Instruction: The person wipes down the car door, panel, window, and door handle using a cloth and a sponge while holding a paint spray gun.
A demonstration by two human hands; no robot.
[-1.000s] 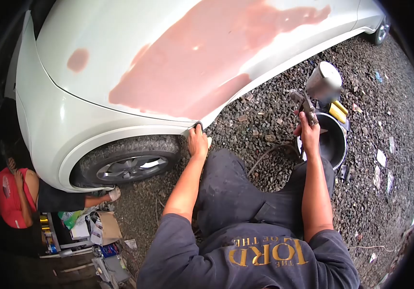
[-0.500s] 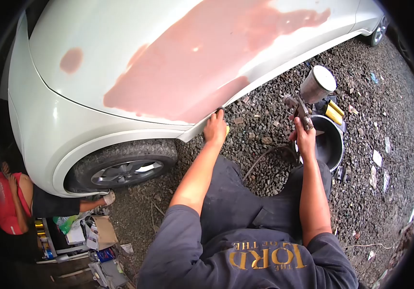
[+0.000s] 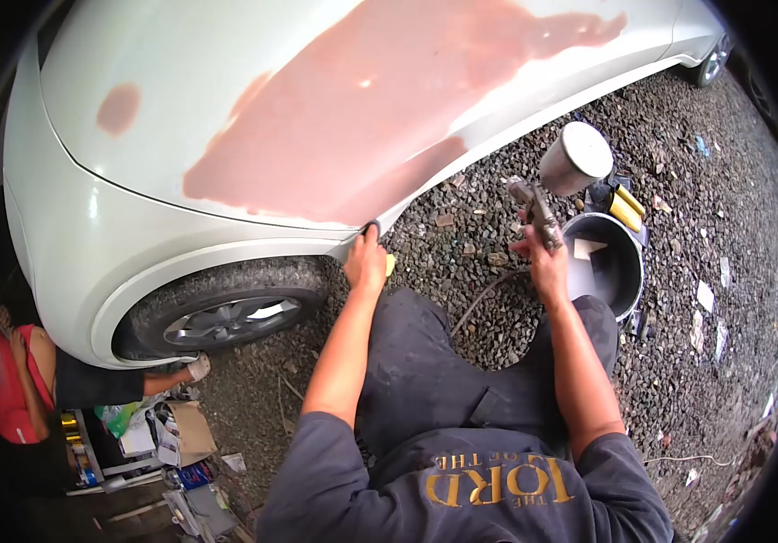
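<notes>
My left hand [image 3: 366, 264] is closed at the lower edge of the white car [image 3: 149, 195], just behind the front wheel arch. A dark edge shows at its fingertips and a bit of yellow beside the palm; what it grips is mostly hidden. A large pinkish patch [image 3: 334, 127] covers the panel above it. In my right hand [image 3: 544, 262] is a spray gun [image 3: 541, 217], with a pale cup [image 3: 577, 157] on top. It is held away from the car, over the gravel, beside a dark bucket [image 3: 633, 262] with a flat beige piece [image 3: 586, 248] inside.
A hose [image 3: 488, 294] lies near my knees. A yellow object [image 3: 626, 210] is behind the bucket. Front wheel [image 3: 235, 312] is at left. Beyond it sits another person in a red top [image 3: 7, 385], near a cardboard box [image 3: 191, 433] and clutter. Paper scraps [image 3: 706, 296] dot the gravel.
My left hand has slid left along the car's lower edge toward the wheel arch. My right hand and the spray gun have shifted slightly left, showing more of the bucket.
</notes>
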